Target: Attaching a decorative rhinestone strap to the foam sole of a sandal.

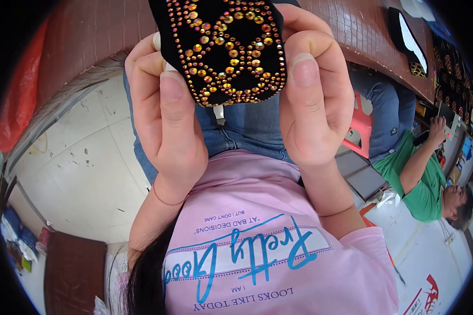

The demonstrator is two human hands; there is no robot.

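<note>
Up at the top middle, close in front of me, a black fabric piece (242,50) is held up by both hands. Rows of gold and orange rhinestones form a lattice on it, and its lower end is rounded. My left hand (168,113) pinches the left edge, thumb near the rounded corner. At the right edge, my right hand (315,97) grips with the thumb in front and curled fingers behind. The upper end of the piece runs out of the picture, and the fingertips behind it are hidden.
A brown leather-look tabletop (105,26) curves across the top. On its right lies a black and white piece with gold stones (409,39). Red plastic (21,100) hangs at the left. Nearby are a red stool (360,126) and a co-worker in a green shirt (418,178).
</note>
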